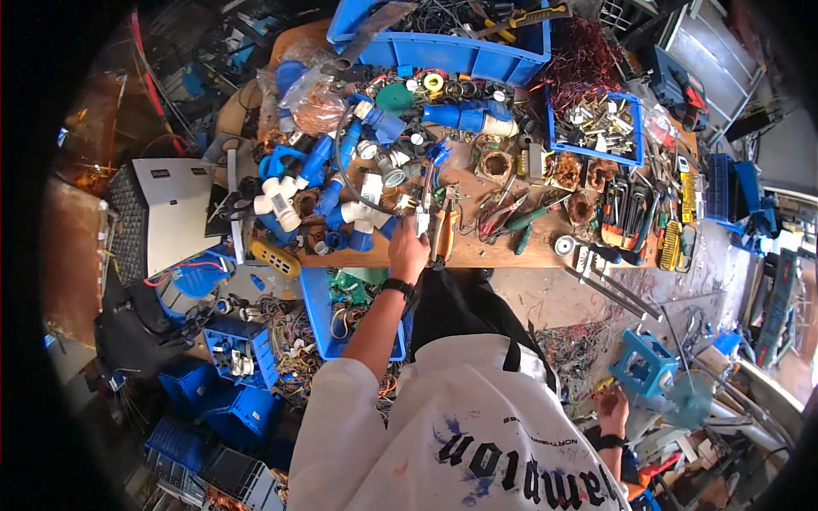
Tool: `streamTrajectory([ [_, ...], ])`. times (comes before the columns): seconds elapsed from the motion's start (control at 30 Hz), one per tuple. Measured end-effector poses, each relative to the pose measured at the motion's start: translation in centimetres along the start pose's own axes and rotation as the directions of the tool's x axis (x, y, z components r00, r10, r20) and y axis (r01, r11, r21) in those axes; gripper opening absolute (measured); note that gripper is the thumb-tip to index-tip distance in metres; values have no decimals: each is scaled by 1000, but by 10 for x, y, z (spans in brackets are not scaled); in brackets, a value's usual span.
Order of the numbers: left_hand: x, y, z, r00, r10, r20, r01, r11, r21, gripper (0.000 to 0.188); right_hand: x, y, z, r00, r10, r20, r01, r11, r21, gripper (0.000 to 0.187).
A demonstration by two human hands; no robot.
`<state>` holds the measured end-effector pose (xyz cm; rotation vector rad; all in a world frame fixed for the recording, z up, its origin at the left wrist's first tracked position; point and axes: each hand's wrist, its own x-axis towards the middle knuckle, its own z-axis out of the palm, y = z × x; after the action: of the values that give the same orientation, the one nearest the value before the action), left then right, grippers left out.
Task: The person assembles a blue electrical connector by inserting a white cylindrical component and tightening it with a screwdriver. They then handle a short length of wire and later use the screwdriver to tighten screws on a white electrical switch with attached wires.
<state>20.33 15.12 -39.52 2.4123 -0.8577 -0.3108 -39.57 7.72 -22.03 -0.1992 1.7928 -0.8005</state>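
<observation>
My left hand (409, 253) is at the bench's front edge, its fingers closed round a slim white and silver piece (423, 221) whose kind I cannot make out. Just right of it lie pliers with orange handles (445, 228). A black cable (339, 157) loops down to a plug close above the hand. Left of the hand are white and blue plug connectors (278, 204). My right hand (612, 410) hangs low at the right, away from the bench, fingers slightly apart with nothing visible in them. It is nearest a light-blue plastic frame (643, 364).
The wooden bench (503, 254) carries red and green-handled pliers (521, 223), screwdrivers (615, 213) and a blue tray of metal pieces (596, 153). A large blue crate (443, 49) stands at the back. Below sit a blue bin (317, 319), wire heaps and stacked blue crates (243, 417).
</observation>
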Motion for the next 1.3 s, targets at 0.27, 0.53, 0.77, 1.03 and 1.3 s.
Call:
streamTrajectory([
  [0.27,31,-4,27,982,-60,180,7,960,278,34,-74,32,-5,997,-43,-64,45,998,34,17],
  [0.53,40,-10,27,971,-77,226,34,981,190,33,-95,73,1,989,-6,-145,23,992,122,16],
  [0.77,34,-1,29,969,-49,241,-8,973,229,43,-104,82,6,990,-29,-135,46,991,124,13],
  [1.03,40,-6,5,983,-68,169,52,994,99,46,-95,88,11,992,-54,-112,66,992,109,15],
  [1.3,68,3,-89,644,-182,743,765,153,-626,25,-92,76,45,996,-19,89,0,978,207,15],
])
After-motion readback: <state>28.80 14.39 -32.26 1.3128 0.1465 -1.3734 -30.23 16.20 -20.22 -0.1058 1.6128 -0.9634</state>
